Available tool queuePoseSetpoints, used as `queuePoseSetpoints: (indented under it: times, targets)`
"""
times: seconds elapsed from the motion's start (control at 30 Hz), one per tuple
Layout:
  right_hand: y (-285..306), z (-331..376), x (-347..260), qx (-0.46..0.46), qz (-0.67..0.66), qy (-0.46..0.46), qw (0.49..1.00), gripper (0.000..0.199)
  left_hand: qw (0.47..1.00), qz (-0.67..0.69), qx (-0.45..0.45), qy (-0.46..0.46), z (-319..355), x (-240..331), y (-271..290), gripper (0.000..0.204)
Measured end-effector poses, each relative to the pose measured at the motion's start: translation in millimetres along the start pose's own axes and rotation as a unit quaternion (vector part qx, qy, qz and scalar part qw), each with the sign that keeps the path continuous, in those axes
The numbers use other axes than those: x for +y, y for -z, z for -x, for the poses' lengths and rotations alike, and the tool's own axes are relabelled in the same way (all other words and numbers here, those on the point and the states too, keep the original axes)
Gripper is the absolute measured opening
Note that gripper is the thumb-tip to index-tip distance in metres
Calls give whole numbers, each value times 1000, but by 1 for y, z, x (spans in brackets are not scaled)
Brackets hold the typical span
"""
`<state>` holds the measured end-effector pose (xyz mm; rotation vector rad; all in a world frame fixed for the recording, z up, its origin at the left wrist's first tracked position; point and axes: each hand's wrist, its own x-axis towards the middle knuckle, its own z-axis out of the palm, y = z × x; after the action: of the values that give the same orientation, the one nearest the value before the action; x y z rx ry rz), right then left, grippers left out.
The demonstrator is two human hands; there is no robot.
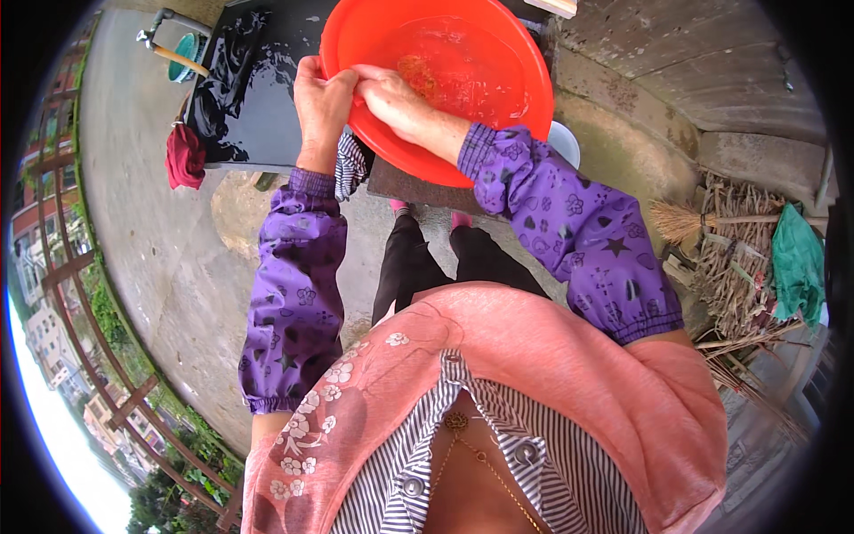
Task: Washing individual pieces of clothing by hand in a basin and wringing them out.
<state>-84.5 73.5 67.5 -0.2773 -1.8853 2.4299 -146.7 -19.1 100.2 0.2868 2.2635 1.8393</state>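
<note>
A round red basin (405, 158) with clear water in it stands before me; an orange-brown patch shows in the water. At its left rim my left hand (322, 102) is closed, its fingers curled against the basin's edge. My right hand (391, 100) reaches across the inside of the basin to the same rim. Its fingers are closed and meet the left thumb; what lies between them, if anything, is hidden. Purple patterned sleeve covers (569, 209) are on both my forearms.
Left of the basin is a wet black tray (277, 98) with dark, glossy material in it. A dark red cloth (185, 157) hangs at its corner, a striped cloth (350, 165) beside my left wrist. A white basin (564, 142), a straw broom (680, 221) and bundled sticks (731, 245) are at right.
</note>
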Motion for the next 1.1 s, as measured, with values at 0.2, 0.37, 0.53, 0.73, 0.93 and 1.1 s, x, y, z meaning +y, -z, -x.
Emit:
queuePoseSetpoints:
  times: [0.2,0.37,0.53,0.73,0.93,1.1]
  targets:
    - [97,87,75,-316,350,34,881,35,1000,-14,24,15,7,-12,7,24]
    - [195,62,40,-354,695,104,617,36,1000,9,10,22,9,7,2,25]
    - [158,37,61,-262,785,-78,555,38,998,45,9,32,3,-24,25,26]
    - [44,11,31,-494,541,-111,671,32,998,16,24,58,11,-29,21,24]
    - [23,-138,-6,-226,547,13,806,28,996,37,62,57,39,-32,38,25]
    - [197,-112,25,-55,596,-53,800,21,995,64,32,64,33,-14,14,26]
